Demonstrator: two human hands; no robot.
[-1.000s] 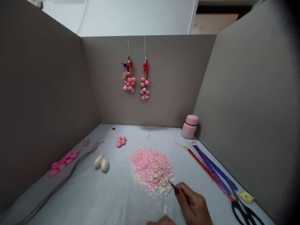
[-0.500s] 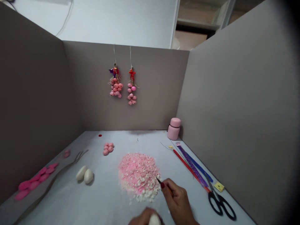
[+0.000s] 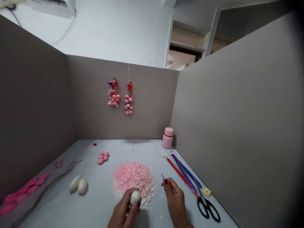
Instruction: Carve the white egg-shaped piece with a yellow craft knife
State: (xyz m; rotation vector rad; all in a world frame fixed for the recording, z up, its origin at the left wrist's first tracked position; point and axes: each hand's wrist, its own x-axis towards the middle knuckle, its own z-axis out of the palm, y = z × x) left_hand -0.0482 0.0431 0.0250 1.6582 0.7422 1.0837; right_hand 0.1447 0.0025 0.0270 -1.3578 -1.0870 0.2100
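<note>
My left hand (image 3: 124,207) grips a smooth white egg-shaped piece (image 3: 135,198) between thumb and fingers, over the near edge of a heap of pink and white shavings (image 3: 134,177). To its right, my right hand (image 3: 174,196) pinches a small thin-bladed knife (image 3: 162,177), its dark tip pointing up and away from me; the fingers hide most of the handle. The blade is apart from the white piece. Two more white egg-shaped pieces (image 3: 78,184) lie on the table to the left.
Pink egg-shaped pieces (image 3: 103,157) sit behind the heap, with brighter pink ones (image 3: 21,196) and brown stems (image 3: 45,193) at left. Black-handled scissors (image 3: 208,207), coloured strips (image 3: 182,172) and a pink flask (image 3: 167,138) are at right. Two pink bunches (image 3: 114,96) hang on the grey back panel.
My left hand has risen into fuller view with the white piece, now over the heap's near edge. The knife tip has left the shavings and points more upward. The view has tilted up.
</note>
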